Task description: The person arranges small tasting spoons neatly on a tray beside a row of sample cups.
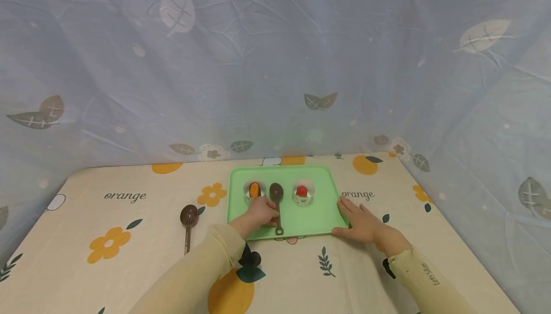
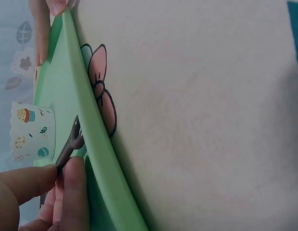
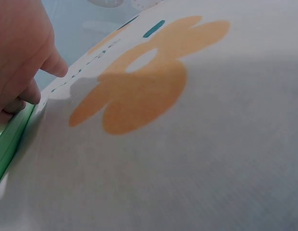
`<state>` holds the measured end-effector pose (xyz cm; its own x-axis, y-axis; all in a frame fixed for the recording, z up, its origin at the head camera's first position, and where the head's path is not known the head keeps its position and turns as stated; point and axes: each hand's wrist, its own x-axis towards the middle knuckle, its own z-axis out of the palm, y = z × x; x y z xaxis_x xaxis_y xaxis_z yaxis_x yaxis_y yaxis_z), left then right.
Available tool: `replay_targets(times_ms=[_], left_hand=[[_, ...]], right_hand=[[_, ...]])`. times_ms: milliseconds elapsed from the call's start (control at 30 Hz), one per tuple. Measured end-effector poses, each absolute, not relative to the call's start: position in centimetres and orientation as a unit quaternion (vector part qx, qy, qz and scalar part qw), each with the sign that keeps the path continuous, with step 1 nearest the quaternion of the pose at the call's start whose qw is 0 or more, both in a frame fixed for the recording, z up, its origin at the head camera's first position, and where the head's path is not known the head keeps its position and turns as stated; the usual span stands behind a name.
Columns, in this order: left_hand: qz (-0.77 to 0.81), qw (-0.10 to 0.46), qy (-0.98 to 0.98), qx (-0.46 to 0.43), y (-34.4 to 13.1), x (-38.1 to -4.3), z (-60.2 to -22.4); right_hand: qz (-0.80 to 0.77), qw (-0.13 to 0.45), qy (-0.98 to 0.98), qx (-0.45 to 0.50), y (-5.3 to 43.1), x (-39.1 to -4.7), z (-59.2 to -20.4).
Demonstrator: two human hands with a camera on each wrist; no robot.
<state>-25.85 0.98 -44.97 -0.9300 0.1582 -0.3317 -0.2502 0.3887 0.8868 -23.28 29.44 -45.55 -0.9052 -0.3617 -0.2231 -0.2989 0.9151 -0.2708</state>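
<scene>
A brown spoon (image 1: 276, 191) lies lengthwise over the green tray (image 1: 319, 216), its bowl pointing to the far side and its ringed handle end near the front rim. My left hand (image 1: 259, 212) pinches the handle between thumb and fingers; the left wrist view shows this grip on the handle (image 2: 66, 153) close up. On either side of the spoon's bowl stand two small white paper cups, the left one (image 1: 248, 195) with an orange piece (image 1: 255, 189), the right one (image 1: 303, 200) with a red piece (image 1: 302, 191). At the tray's right front corner, my right hand (image 1: 360, 220) rests with fingers extended along the rim.
A second brown spoon (image 1: 189, 215) lies on the patterned tablecloth (image 1: 150, 223) left of the tray, near my left forearm. Behind the table hangs a blue-grey curtain (image 1: 267, 65), which also runs along the right side.
</scene>
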Motion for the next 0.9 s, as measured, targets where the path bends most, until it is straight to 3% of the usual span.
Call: replay_targets(times_ms=[533, 900], left_hand=[[0.495, 0.141, 0.857, 0.012, 0.6, -25.4, -45.0], [0.489, 0.186, 0.850, 0.064, -1.4, -24.6, -43.1]], right_hand=[[-0.116, 0.129, 0.970, -0.172, 29.3, -23.2, -45.5], [-0.113, 0.122, 0.971, -0.173, 29.2, -23.0, -45.4]])
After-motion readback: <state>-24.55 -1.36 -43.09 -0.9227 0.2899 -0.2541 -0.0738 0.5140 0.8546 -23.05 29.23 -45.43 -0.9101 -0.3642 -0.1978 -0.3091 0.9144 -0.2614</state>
